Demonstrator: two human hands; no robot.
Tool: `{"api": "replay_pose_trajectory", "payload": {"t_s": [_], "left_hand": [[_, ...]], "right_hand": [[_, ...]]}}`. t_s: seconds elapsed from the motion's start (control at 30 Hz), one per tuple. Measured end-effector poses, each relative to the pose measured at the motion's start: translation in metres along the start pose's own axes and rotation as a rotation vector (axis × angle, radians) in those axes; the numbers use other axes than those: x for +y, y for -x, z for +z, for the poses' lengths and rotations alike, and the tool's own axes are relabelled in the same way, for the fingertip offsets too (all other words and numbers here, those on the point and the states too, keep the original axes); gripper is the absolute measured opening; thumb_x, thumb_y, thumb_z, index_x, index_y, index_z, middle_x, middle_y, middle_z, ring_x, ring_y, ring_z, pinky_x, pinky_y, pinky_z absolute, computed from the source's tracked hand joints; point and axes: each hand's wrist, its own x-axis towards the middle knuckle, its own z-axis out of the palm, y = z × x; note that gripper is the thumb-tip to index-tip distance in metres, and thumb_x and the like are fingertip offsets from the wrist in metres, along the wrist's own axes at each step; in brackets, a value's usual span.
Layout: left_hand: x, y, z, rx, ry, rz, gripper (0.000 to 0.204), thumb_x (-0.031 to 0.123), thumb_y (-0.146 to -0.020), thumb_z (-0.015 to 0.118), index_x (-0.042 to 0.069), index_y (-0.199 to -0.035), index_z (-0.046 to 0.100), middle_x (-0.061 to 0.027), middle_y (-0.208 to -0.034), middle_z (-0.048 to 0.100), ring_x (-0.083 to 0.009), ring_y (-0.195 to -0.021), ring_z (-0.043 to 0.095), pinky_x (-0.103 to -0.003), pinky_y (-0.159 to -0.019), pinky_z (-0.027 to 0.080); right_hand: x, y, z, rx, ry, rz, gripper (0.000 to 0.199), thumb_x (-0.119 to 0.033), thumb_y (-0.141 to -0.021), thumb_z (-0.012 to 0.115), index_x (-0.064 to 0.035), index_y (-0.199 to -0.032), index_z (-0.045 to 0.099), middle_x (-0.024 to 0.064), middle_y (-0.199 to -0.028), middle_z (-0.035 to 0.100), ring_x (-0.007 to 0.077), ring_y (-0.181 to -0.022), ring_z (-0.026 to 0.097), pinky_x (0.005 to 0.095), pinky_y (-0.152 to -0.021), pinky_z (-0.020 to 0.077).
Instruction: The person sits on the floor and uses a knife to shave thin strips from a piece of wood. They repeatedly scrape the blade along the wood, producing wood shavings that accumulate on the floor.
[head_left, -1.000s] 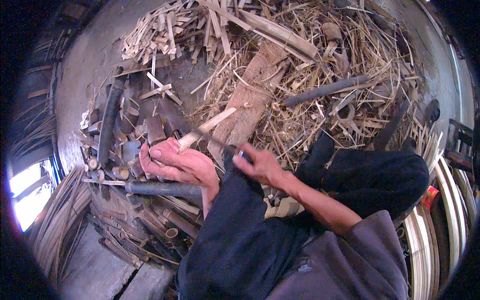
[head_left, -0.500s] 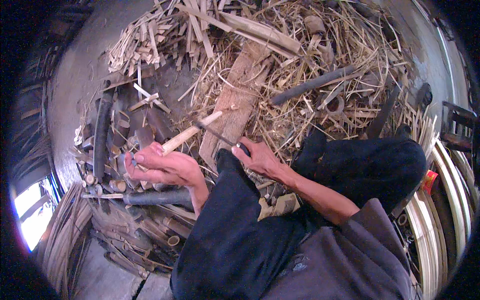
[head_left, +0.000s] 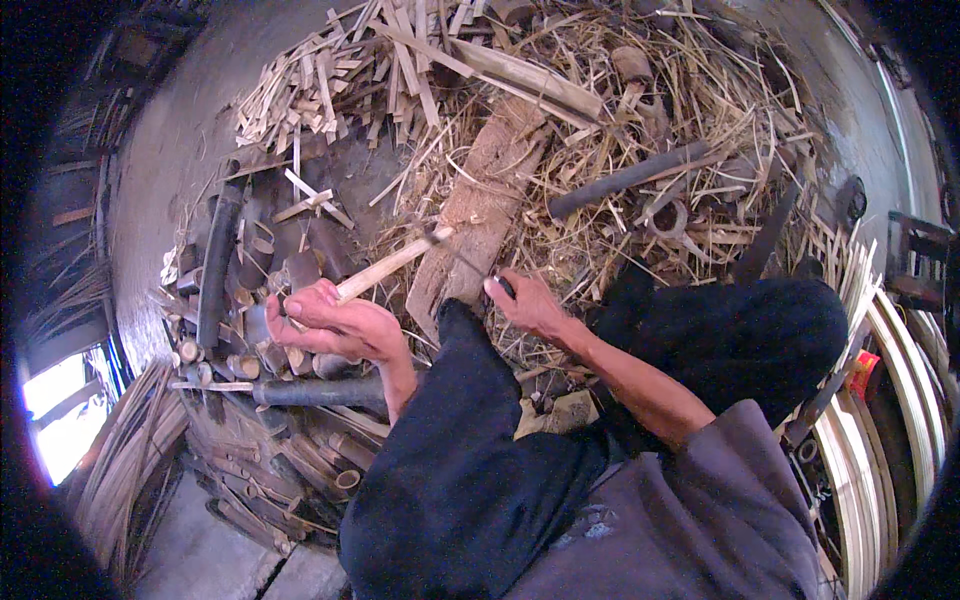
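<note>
My left hand is closed round the near end of a pale bamboo strip, which slants away to the upper right. In my right hand is the dark handle of a slim knife. The knife's blade, a little blurred, lies across the strip close to its far end. Beneath both, a worn wooden board runs away from my knee, with a few curled shavings on it.
Beyond the board lie heaped shavings and a pile of short split strips. Cut bamboo pieces are stacked at the left. A dark bamboo pole rests on the shavings. Long pale strips stand at my right.
The knife blade has slid along the bamboo strip toward its far end. My left hand keeps its hold on the strip. The whole view has shifted slightly.
</note>
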Motion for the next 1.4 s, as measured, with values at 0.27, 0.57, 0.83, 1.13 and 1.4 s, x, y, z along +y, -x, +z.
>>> {"api": "replay_pose_trajectory", "payload": {"t_s": [0.27, 0.57, 0.83, 1.13, 1.4], "left_hand": [[0.005, -0.004, -0.006, -0.034, 0.185, -0.095, 0.033, 0.025, -0.101, 0.040, 0.001, -0.123, 0.037, 0.0001, -0.068, 0.040, -0.0106, -0.065, 0.037, -0.026, -0.061, 0.034], [-0.016, 0.040, -0.065, -0.447, 0.799, -1.465, 0.054, 0.041, -0.097, 0.041, -0.006, -0.123, 0.047, -0.0148, -0.106, 0.059, -0.0238, -0.100, 0.057, -0.037, -0.093, 0.044], [-0.014, 0.025, 0.012, -0.626, 0.448, -0.964, 0.021, 0.013, -0.096, 0.051, -0.001, -0.113, 0.050, -0.0104, -0.090, 0.061, -0.0153, -0.075, 0.060, -0.026, -0.068, 0.051], [-0.024, 0.036, -0.002, -0.606, 0.304, -0.435, 0.021, 0.015, -0.098, 0.049, 0.000, -0.111, 0.047, -0.0105, -0.087, 0.065, -0.0121, -0.077, 0.058, -0.025, -0.073, 0.048], [0.003, 0.023, 0.003, -0.661, 0.263, -0.310, 0.031, 0.028, -0.099, 0.047, -0.001, -0.109, 0.053, -0.0058, -0.086, 0.061, -0.0106, -0.081, 0.053, -0.028, -0.078, 0.044]], "right_hand": [[0.029, 0.013, 0.009, 0.090, 0.082, 0.033, 0.056, -0.052, -0.093, 0.044, 0.0006, -0.106, 0.058, 0.0239, -0.085, 0.065, 0.0422, -0.085, 0.062, 0.0470, -0.079, 0.0471], [0.032, 0.024, -0.028, 0.095, -0.264, 0.076, 0.051, -0.052, -0.093, 0.049, -0.0019, -0.086, 0.056, 0.0018, -0.056, 0.049, 0.0116, -0.047, 0.050, 0.0290, -0.046, 0.0407], [0.005, 0.013, -0.086, 0.366, -0.251, -0.146, 0.036, -0.041, -0.093, 0.056, -0.0057, -0.088, 0.057, -0.0024, -0.061, 0.050, 0.0075, -0.049, 0.046, 0.0250, -0.045, 0.0380], [-0.126, 0.089, -0.131, 0.243, -0.337, -0.331, 0.043, -0.021, -0.089, 0.060, 0.0013, -0.124, 0.050, -0.0016, -0.065, 0.053, 0.0083, -0.055, 0.052, 0.0240, -0.051, 0.0409], [-0.163, 0.135, -0.123, -0.010, -0.393, -0.323, 0.068, -0.006, -0.086, 0.053, -0.0095, -0.148, 0.026, 0.0019, -0.078, 0.056, 0.0096, -0.061, 0.054, 0.0251, -0.058, 0.0468]]}}
